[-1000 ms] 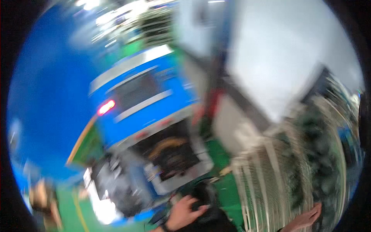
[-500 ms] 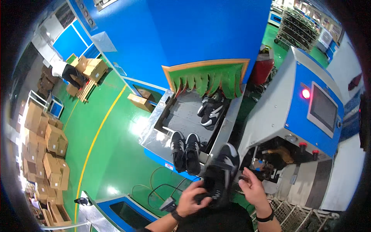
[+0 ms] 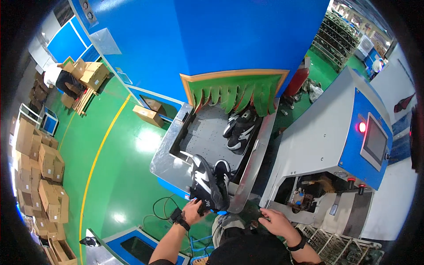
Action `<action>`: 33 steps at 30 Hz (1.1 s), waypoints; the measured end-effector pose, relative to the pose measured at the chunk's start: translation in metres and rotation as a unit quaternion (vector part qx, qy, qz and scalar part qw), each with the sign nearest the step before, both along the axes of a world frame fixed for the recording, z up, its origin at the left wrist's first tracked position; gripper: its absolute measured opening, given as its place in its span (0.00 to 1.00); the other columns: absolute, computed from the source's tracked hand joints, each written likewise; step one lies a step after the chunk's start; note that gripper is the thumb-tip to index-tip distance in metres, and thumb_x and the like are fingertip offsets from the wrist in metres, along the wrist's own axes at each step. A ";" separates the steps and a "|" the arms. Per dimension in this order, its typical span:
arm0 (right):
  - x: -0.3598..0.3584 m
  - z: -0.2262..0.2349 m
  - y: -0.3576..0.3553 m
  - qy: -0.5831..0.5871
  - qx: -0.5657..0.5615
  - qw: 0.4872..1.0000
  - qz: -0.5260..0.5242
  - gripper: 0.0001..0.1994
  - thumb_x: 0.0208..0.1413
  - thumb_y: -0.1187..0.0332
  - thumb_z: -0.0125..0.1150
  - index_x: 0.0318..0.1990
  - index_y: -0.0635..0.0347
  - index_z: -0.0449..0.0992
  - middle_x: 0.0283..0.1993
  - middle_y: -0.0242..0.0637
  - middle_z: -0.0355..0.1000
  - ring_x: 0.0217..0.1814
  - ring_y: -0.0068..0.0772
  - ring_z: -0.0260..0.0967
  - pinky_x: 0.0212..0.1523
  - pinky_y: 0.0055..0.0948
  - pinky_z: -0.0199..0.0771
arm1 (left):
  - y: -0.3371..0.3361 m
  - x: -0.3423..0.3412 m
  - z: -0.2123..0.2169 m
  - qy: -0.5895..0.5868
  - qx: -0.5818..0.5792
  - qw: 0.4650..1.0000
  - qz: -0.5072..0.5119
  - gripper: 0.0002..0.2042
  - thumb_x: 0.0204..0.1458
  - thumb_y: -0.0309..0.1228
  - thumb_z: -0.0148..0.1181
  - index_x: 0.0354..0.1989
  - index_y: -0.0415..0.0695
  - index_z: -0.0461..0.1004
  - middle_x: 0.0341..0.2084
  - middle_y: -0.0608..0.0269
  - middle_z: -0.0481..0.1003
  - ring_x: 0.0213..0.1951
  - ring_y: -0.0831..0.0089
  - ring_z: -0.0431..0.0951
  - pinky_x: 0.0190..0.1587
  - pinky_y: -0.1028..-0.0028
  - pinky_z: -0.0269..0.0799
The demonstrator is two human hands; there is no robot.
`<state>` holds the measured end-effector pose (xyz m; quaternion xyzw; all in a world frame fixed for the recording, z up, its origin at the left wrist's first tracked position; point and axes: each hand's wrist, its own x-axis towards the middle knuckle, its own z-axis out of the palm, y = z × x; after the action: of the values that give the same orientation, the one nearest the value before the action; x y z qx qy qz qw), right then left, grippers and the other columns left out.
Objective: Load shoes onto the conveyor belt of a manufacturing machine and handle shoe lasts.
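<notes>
My left hand (image 3: pixel 192 213) grips a black sneaker (image 3: pixel 204 183) with white side marks by its heel end, toe pointing away from me. The shoe is over the near metal edge of the machine's conveyor (image 3: pixel 205 132). Close against its right side is another black-and-white sneaker (image 3: pixel 223 170), partly covered by it. Farther in, a pair of similar sneakers (image 3: pixel 240 132) lies on the belt by the green curtain (image 3: pixel 238 95). My right hand (image 3: pixel 278 224) holds nothing, its fingers apart, near the front of the grey-and-blue machine.
To the right stands a grey-and-blue machine (image 3: pixel 309 145) with a screen and a lit red lamp. Wire racks (image 3: pixel 338 243) are at lower right. Stacked cartons (image 3: pixel 53 198) line the left side. A person (image 3: pixel 62 79) bends over boxes at far left. Cables (image 3: pixel 161 205) hang near my left arm.
My left hand has carried the sneaker left and forward, over the place where two shoes stood. My right hand has moved slightly left and down. The view has shifted a little.
</notes>
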<state>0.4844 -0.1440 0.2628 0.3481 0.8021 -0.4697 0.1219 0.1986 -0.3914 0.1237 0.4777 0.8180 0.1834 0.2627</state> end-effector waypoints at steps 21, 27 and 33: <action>0.115 0.036 -0.008 0.316 0.025 0.904 -0.286 0.10 0.62 0.72 0.57 0.47 0.66 0.79 0.41 0.39 0.78 0.39 0.27 0.75 0.43 0.28 0.75 | 0.002 0.140 0.278 0.183 0.135 0.957 -0.178 0.11 0.35 0.30 0.63 0.30 0.56 0.75 0.28 0.63 0.65 0.32 0.59 0.70 0.34 0.61 0.63; 0.112 0.152 0.033 0.433 0.248 0.867 -0.005 0.12 0.56 0.76 0.60 0.48 0.63 0.79 0.47 0.42 0.78 0.48 0.43 0.74 0.49 0.35 0.73 | 0.040 0.238 0.287 0.115 0.146 0.904 -0.384 0.13 0.39 0.34 0.60 0.37 0.60 0.74 0.30 0.67 0.62 0.34 0.65 0.67 0.36 0.64 0.61; 0.144 0.080 0.014 0.348 0.111 0.887 0.284 0.18 0.55 0.72 0.57 0.53 0.63 0.76 0.48 0.45 0.75 0.51 0.49 0.70 0.53 0.41 0.69 | 0.064 0.295 0.287 0.087 0.117 0.884 -0.445 0.08 0.44 0.33 0.60 0.35 0.57 0.74 0.32 0.65 0.66 0.36 0.64 0.69 0.39 0.64 0.64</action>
<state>0.6280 -0.1301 0.3423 -0.0694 0.9046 -0.4138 -0.0759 0.4933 -0.3274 0.4111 0.8325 0.5121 0.0993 0.1868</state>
